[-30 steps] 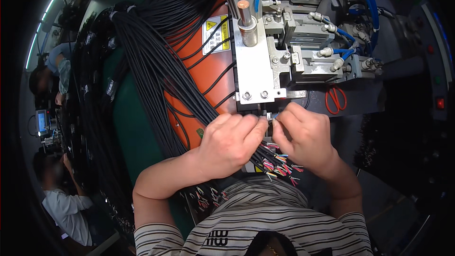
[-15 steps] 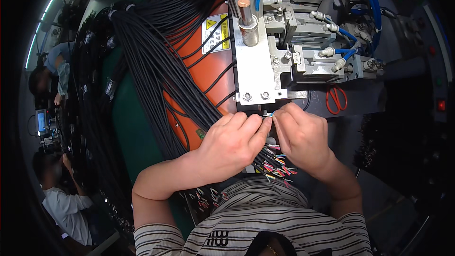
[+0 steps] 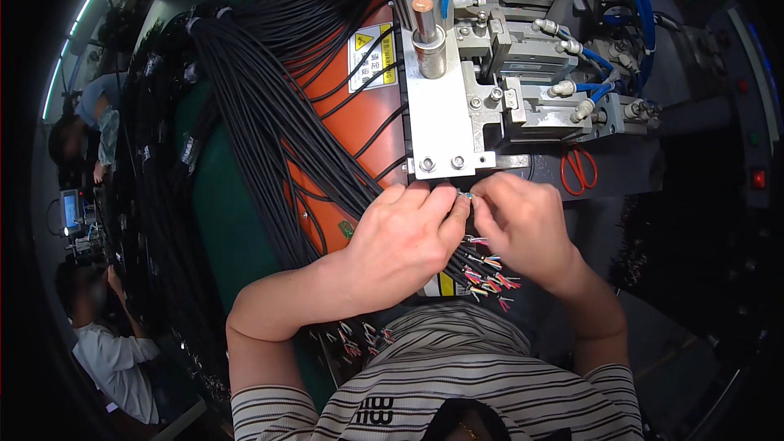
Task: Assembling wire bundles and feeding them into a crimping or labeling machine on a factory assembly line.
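Note:
My left hand point(image 3: 412, 230) is closed, its thumb and forefinger pinching the end of a black cable at the front edge of the machine. From that pinch poke small light and bluish wires point(image 3: 465, 194). My right hand point(image 3: 523, 224) is closed too, thumb and fingertips gripping these wires from the right. Under the left hand runs a thick bundle of black cables point(image 3: 273, 106). Its stripped ends point(image 3: 490, 275) fan out below the hands in red, yellow, white and blue. My fingers hide most of the held cable.
A metal press machine point(image 3: 441, 126) with pneumatic cylinders and blue air hoses point(image 3: 645, 16) stands just beyond my hands. Red-handled scissors point(image 3: 578, 171) lie to its right. An orange machine cover point(image 3: 351, 139) sits under the cables. Two people work at far left, one in a white shirt point(image 3: 118, 367).
Both hands have moved slightly forward, closer to the machine's front edge. The loose coloured cable ends below them have shifted a little to the right.

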Motion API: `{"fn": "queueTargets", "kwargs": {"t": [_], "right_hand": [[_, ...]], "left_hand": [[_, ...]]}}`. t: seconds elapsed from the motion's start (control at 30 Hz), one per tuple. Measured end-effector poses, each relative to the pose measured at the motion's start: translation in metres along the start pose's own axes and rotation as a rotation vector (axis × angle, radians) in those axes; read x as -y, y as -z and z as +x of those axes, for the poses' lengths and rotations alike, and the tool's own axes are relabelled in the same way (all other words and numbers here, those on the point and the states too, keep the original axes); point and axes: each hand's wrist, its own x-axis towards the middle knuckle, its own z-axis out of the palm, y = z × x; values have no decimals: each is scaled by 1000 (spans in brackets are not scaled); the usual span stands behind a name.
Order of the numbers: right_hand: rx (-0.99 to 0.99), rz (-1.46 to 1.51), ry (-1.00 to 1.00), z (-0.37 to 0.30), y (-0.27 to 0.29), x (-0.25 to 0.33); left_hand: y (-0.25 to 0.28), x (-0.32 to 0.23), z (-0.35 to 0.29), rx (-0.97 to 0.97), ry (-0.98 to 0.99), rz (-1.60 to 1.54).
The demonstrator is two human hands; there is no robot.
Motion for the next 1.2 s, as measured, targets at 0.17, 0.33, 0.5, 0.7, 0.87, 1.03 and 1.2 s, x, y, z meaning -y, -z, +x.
{"fn": "queueTargets", "kwargs": {"t": [0.17,0.33,0.5,0.7,0.87,1.03,1.2], "right_hand": [[12,277,-187,-5,-4,-4],[-17,268,-220,-11,-4,-3],[47,470,-84,-13,8,13],[6,879,-400,-16,3,19],[-158,452,4,-15,-7,21],[-34,880,-233,-14,0,13],[254,1570,-752,-8,4,-1]], "left_hand": [[-3,11,-13,-106,83,-249],[-10,19,-35,-171,170,-210],[-14,22,-27,-305,146,-70],[-6,19,-33,-258,-3,-341],[-6,18,-25,-232,61,-378],[-13,18,-19,-299,40,-432],[-14,9,-15,-348,-118,-132]]}}
